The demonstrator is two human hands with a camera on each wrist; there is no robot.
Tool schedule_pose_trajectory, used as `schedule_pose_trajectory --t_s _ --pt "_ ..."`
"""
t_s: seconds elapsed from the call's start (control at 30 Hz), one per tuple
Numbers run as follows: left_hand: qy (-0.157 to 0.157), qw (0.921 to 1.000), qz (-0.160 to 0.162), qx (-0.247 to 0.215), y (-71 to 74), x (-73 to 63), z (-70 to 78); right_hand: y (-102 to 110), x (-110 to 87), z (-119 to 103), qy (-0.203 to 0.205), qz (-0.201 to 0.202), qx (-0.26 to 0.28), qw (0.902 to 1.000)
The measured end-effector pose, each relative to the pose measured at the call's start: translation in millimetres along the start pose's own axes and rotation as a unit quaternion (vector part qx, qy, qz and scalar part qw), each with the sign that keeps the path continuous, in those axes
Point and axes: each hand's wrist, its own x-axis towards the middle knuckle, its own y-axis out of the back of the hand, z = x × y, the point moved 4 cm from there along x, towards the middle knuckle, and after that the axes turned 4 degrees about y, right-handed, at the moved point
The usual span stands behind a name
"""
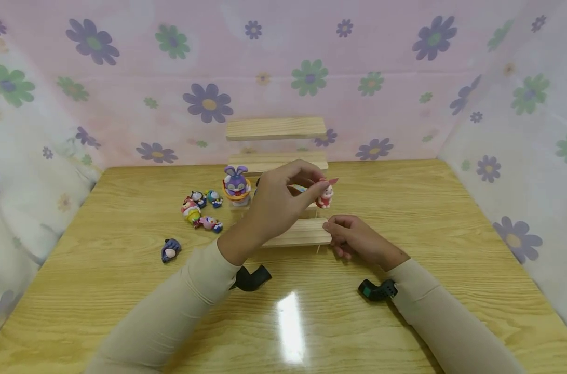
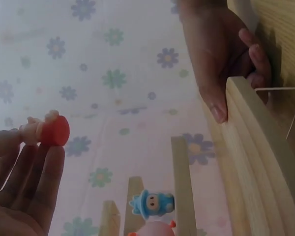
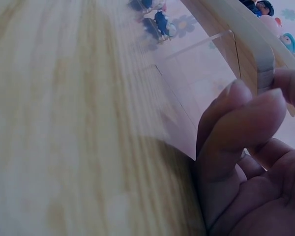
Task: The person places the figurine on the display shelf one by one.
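Observation:
My left hand (image 1: 283, 200) pinches a small figurine (image 1: 327, 196) with pink ears, a pale face and a red body, held up above the right end of a stepped wooden shelf (image 1: 295, 236). In the left wrist view, the underside of the figurine (image 2: 55, 131) is a flat red disc. At the right end of the lowest board, my right hand (image 1: 358, 238) grips the wood, thumb on top and the other fingers curled below. A purple rabbit-eared figurine (image 1: 237, 184) stands on the shelf's left side. A blue-hatted figurine (image 2: 155, 203) is also on the shelf, hidden behind my left hand in the head view.
Several small figurines (image 1: 190, 210) lie clustered on the wooden table (image 1: 124, 306) left of the shelf. A dark grey figurine (image 1: 170, 250) lies apart, nearer the front. Black wrist devices (image 1: 378, 290) sit by both sleeves. Flowered cloth (image 1: 283, 62) rises behind the table.

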Motion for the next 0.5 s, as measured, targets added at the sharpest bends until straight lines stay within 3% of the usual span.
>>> schedule_pose_trajectory --t_s 0.23,0.5 --pt "0.073 0.997 -0.006 0.024 -1.4 16.5 -18.5 1 -0.2 2 -0.003 -0.001 0.0 1.0" --pt "0.086 0.994 -0.016 0.065 -4.1 24.2 -30.5 0 -0.1 1 -0.005 0.001 0.005 1.0"
